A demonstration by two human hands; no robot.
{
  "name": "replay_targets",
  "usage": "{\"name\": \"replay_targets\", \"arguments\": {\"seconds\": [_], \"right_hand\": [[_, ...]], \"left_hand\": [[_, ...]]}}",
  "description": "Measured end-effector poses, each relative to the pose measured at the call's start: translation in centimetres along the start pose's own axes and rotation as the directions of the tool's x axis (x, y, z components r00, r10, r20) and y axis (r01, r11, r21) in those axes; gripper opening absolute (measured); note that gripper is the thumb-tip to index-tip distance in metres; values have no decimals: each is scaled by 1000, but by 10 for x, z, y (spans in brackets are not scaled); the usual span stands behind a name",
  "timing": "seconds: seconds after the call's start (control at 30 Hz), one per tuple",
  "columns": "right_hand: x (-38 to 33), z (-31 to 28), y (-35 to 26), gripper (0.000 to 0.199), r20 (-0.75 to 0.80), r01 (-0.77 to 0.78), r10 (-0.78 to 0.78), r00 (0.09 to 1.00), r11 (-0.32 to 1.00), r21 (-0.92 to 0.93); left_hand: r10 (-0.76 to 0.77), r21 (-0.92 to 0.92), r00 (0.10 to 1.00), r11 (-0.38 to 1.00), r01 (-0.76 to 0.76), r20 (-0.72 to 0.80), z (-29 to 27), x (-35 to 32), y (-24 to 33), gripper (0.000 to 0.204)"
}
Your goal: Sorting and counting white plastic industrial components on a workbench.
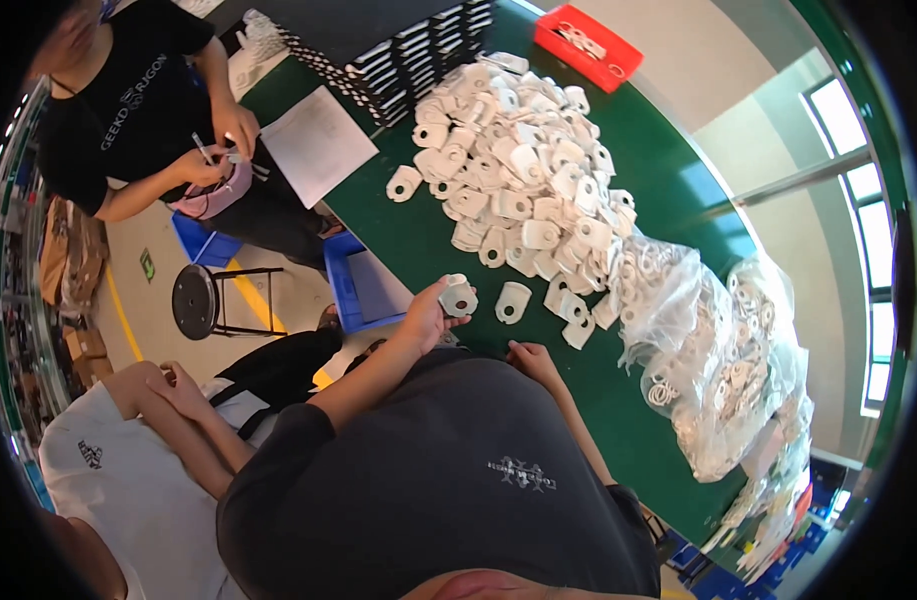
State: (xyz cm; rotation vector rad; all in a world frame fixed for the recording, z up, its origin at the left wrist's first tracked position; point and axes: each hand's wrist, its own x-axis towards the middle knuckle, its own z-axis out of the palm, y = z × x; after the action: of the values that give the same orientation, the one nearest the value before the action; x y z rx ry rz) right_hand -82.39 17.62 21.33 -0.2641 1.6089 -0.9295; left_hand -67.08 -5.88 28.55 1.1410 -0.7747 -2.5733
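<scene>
A white piece is gripped in the left hand, pinched between thumb and fingers at the near edge of the green table. Its hole is turned up to the view, toward the end nearer the body. The right hand is kept apart from the left, at the same table edge, with its fingers loosely curled; nothing is seen in it, though whether something small is hidden in the curl cannot be told.

A loose piece is found just right of the held one, lying flat and touched by neither hand. Its long axis is pointed nearly straight away from the body, the holed end nearest. From the left hand it is reached rightward; from the right hand, straight ahead. The right hand seems slightly the nearer, but depth is poorly judged through the bent view.

Beyond the loose piece, the heap is spread across the table, its nearest pieces set to the right, and the clear bag is placed farther right.
</scene>
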Motion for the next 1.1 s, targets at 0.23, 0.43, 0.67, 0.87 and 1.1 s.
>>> {"name": "replay_targets", "arguments": {"seconds": [0.23,0.43,0.67,0.87,1.1], "right_hand": [[-1,1,2,45,-40,25,-25,999,1000,-1],[-2,2,-1,44,-50,4,-3,999,1000,18],[-2,2,-1,43,-83,-19,19,996,1000,9],[-2,2,3,41,-66,0,6,998,997,82],[-4,2,1,38,17,71,-71,997,997,-13]], "left_hand": [[112,-31,990,993,-115,-80,5,-1,28,46],[224,-14,966,974,-228,-132,-3,0,59,44],[195,20,976,981,-194,-98,-1,-3,47,41],[134,19,990,991,-133,-36,8,-10,25,39],[270,14,954,963,-271,-128,20,-30,29,39]]}}
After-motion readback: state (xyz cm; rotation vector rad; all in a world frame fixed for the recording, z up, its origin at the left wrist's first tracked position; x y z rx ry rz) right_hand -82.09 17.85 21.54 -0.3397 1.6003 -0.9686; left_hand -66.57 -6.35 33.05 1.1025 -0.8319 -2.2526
